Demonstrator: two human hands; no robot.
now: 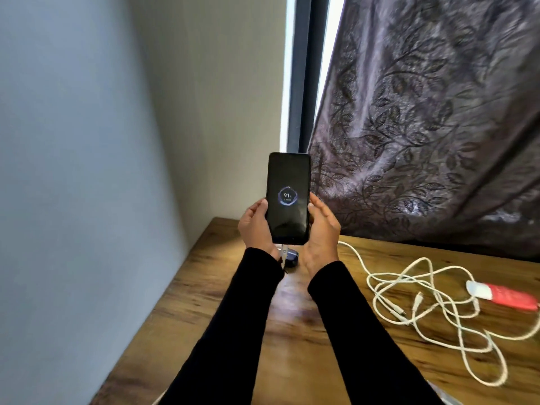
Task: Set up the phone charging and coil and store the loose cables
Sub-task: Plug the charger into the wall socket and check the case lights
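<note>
Phone [288, 197] showing "91" held upright, gripped by left hand [254, 226] and right hand [321, 229].

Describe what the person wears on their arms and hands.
Both arms are covered by long, plain black sleeves of soft-looking fabric, close-fitting and ending at the wrists, with no visible logos or patterns. The left hand and right hand are bare: no gloves, and no rings or watch can be seen.
</note>
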